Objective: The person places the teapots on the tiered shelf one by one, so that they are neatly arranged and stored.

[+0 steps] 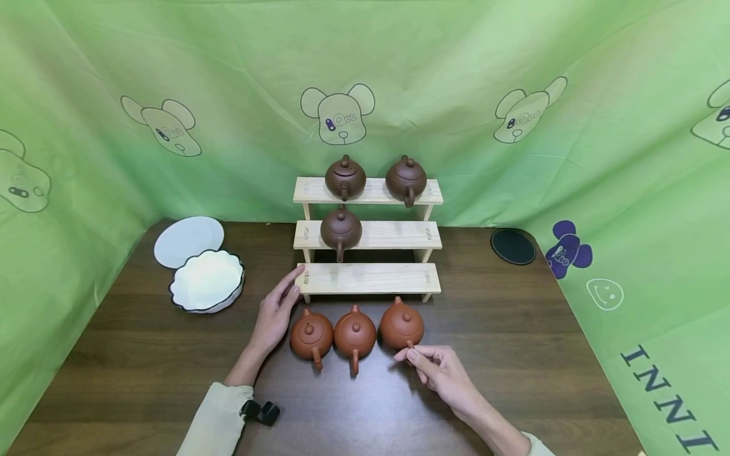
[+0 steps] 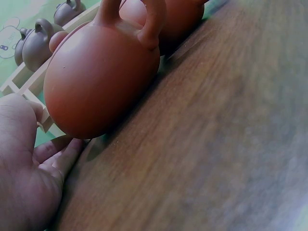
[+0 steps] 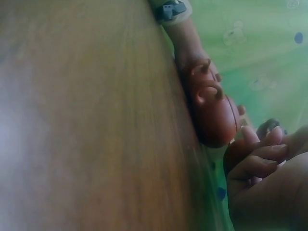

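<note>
My left hand (image 1: 274, 320) touches the left end of the lowest step of a pale wooden three-step stand (image 1: 367, 278), its fingers fairly straight. My right hand (image 1: 441, 373) pinches the handle of a reddish-brown teapot (image 1: 402, 324) in front of the stand's right side. Two like teapots stand to its left: a middle teapot (image 1: 355, 330) and a left teapot (image 1: 310, 334), which looms close by my left hand in the left wrist view. Dark brown teapots sit higher up: one (image 1: 341, 229) on the middle step, two (image 1: 345, 178) on the top.
A white scalloped bowl (image 1: 206, 282) with a dark rim stands at the left, beside a white oval plate (image 1: 191, 240). At the back right of the wooden table (image 1: 502, 329) lies a black round mat (image 1: 513, 246). Green printed cloth (image 1: 245, 152) encloses the back and sides.
</note>
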The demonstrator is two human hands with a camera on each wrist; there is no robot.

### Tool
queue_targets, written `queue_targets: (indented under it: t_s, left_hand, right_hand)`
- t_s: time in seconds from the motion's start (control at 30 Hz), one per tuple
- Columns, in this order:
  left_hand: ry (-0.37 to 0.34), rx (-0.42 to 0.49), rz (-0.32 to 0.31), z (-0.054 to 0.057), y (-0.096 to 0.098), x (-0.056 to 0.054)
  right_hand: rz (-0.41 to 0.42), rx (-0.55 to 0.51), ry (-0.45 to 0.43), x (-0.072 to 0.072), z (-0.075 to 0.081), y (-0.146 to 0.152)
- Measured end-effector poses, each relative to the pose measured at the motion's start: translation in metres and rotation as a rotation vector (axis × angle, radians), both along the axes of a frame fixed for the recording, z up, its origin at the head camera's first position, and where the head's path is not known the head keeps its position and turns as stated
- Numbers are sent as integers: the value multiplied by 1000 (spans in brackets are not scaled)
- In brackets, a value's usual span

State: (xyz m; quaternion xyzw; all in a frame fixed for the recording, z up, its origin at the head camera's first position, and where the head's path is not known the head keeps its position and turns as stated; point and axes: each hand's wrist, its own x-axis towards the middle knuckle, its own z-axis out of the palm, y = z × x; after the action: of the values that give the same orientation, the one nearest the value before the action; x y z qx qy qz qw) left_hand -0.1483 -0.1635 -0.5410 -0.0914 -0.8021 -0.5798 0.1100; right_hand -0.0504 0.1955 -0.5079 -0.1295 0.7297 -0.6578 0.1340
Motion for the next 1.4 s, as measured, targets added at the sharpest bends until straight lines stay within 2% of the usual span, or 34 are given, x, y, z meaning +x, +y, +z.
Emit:
queue_targets:
  t_s: [0.07,0.1,0.13,0.27,0.37,0.43,0.47,0.53,0.6,0.67,0.77,0.83,1.03,1.3,1.4]
  left_hand:
    - [10,2,-1,-1,0,0]
    - [31,18,-13,-7,-3,-3]
    - [32,25,-15,-8,-4,-3]
    - [11,39,-29,-18,-8,-7]
    - [-4,2,-21,-28,-11,-12]
    - [-28,-4,-15,-24,-9,-12]
    - [-50,2,-13,-19,-8,-10]
    - [-66,6,-12,-8,-5,-6]
    - [-63,22,-17,-4,-4,-4]
    - [-42,31,-26,-6,-5,-4]
    - [19,46,-41,-15,-7,-8]
    - [20,50,-37,-12,-6,-6]
    - [21,48,-33,-15,-6,-8]
    - [15,9,-15,-25,-9,-11]
    - [13,16,-15,-21,-8,-8]
  right_hand:
    - [-9,-3,25,0,0,0]
    - [-12,-3,37,0,0,0]
    - [-15,-2,46,0,0,0]
    - [-30,23,60,0,0,0]
    - [-40,51,61,-1,1,1]
    - [-46,61,64,-1,2,2]
    - [-48,62,69,-1,2,2]
    - [-55,63,77,-1,3,2]
    - [-65,67,86,-2,5,1]
    - [-75,76,101,-3,7,1]
    - [-85,85,128,-5,10,-1]
    - [-89,89,141,-7,11,-1]
    - [-99,85,160,-15,14,-6]
    - [-134,64,191,-25,25,-15]
    - [-149,53,208,-29,30,-18]
